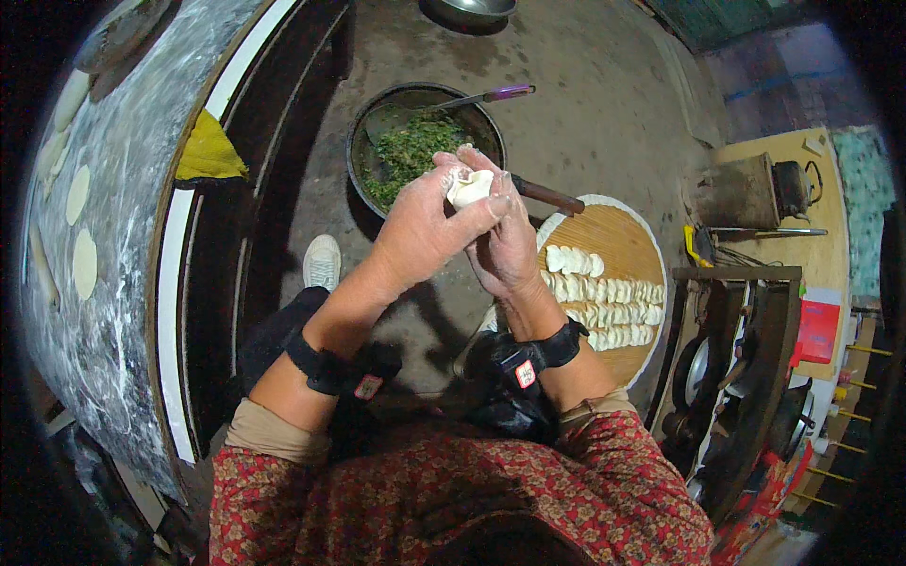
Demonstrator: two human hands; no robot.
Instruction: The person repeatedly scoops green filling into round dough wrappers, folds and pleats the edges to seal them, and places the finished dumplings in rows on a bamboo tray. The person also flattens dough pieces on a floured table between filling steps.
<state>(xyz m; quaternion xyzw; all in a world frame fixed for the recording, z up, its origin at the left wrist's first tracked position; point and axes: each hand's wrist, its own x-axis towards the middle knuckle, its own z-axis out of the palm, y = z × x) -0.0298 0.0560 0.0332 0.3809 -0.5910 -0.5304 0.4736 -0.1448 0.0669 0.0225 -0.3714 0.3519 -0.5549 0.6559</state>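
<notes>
Pinched between both hands is a white dough dumpling (470, 189), its upper edge folded. My left hand (428, 216) presses it from the left with the thumb across its front. My right hand (511, 233) cups it from the right and below, and flour whitens the fingers of both. Just beyond them a dark wok (352, 152) holds chopped green filling (417, 145), with a purple-handled spatula (506, 93) leaning on its rim. To the right, rows of shaped dumplings (609, 290) lie on a round woven tray (626, 226) with a white rim.
A floured table (127, 283) on the left carries flat dough wrappers (84, 263), a rolling pin (44, 265) and dough pieces (71, 99). A yellow cloth (209, 152) hangs over its edge. Shelves with pans (736, 276) and a kettle (791, 189) stand at right; a metal basin (471, 8) lies ahead.
</notes>
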